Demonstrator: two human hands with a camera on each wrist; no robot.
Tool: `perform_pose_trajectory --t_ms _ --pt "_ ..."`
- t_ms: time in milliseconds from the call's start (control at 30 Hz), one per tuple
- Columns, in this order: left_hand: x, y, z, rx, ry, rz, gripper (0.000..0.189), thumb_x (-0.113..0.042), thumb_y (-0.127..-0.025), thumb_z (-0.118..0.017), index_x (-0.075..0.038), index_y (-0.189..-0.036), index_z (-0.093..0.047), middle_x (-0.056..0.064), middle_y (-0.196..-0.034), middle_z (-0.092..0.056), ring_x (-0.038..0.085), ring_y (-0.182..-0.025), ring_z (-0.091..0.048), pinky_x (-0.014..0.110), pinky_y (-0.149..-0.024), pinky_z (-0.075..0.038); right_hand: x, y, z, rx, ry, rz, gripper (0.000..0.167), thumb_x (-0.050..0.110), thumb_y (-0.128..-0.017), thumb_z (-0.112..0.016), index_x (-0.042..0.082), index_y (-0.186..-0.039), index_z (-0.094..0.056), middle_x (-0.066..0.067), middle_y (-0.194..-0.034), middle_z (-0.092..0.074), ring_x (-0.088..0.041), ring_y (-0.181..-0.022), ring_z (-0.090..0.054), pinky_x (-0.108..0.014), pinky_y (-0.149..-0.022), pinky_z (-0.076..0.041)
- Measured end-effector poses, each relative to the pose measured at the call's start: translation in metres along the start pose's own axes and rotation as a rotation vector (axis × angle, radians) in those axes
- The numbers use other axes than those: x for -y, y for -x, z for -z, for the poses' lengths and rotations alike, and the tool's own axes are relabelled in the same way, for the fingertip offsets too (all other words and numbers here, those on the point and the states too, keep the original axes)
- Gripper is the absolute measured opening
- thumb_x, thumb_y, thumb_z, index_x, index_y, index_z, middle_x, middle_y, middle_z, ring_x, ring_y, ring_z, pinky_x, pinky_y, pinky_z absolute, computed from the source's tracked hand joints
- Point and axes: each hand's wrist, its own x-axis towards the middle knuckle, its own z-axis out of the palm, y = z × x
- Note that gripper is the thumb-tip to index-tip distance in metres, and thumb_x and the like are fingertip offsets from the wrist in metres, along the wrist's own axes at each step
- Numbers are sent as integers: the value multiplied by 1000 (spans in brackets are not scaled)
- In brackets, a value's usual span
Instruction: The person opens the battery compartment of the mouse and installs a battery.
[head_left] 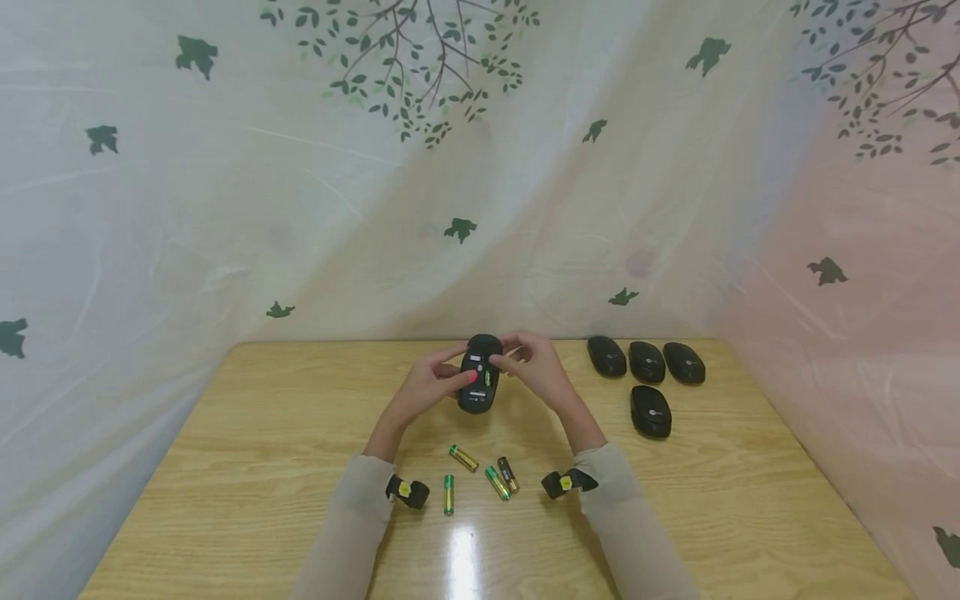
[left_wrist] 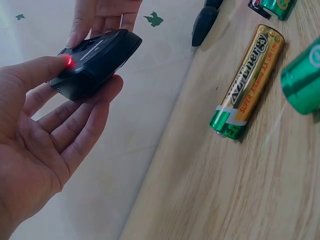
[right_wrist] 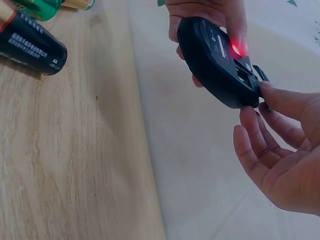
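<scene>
A black computer mouse [head_left: 474, 403] is held above the table with its underside up. My left hand [head_left: 424, 387] grips it by the side, thumb on the underside, where a red light glows against the thumb. Green shows in the mouse's battery slot in the head view. My right hand [head_left: 543, 371] is at the mouse's far end, its thumb and fingers pinching a small black battery cover [right_wrist: 261, 73] beside the slot. Nearer me on the table lie several AA batteries, among them a gold and green one [left_wrist: 250, 80] and a black and gold one [right_wrist: 37, 45].
Several more black mice lie at the back right, including one [head_left: 651, 412] in front of a row. A pale cloth wall [head_left: 360, 275] with leaf prints rises behind the wooden table [head_left: 285, 467]. Each wrist wears a strapped camera [head_left: 411, 493].
</scene>
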Motion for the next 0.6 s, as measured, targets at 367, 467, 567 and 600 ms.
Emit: perform_pose_trajectory --t_ms 367,467,567,600 --pt "0 0 0 -4 -16 -15 54 -12 -98 -68 -9 -150 -51 30 -127 -67 33 -98 -75 38 -74 -65 -4 -1 1 45 4 44 44 11 -97 -70 5 -139 -60 -24 -119 -70 -22 -83 -69 -33 -74 -61" --pt "0 0 0 -7 -17 -13 55 -12 -98 -68 -8 -150 -51 29 -130 -65 32 -99 -74 37 -75 -65 -9 -2 0 57 8 51 46 12 -97 -70 7 -142 -58 -23 -122 -69 -23 -83 -68 -29 -73 -60" --pt "-1 0 0 -7 -18 -10 55 -12 -98 -68 -7 -150 -50 29 -128 -67 30 -98 -75 37 -75 -65 -10 -2 0 61 13 58 46 12 -98 -69 7 -142 -58 -23 -122 -69 -23 -82 -67 -30 -73 -59" --pt "-1 0 0 -6 -18 -9 55 -12 -98 -68 -8 -150 -51 29 -127 -67 30 -97 -75 37 -75 -65 -10 -2 0 60 18 59 45 12 -98 -69 8 -142 -58 -22 -121 -70 -22 -82 -67 -30 -73 -59"
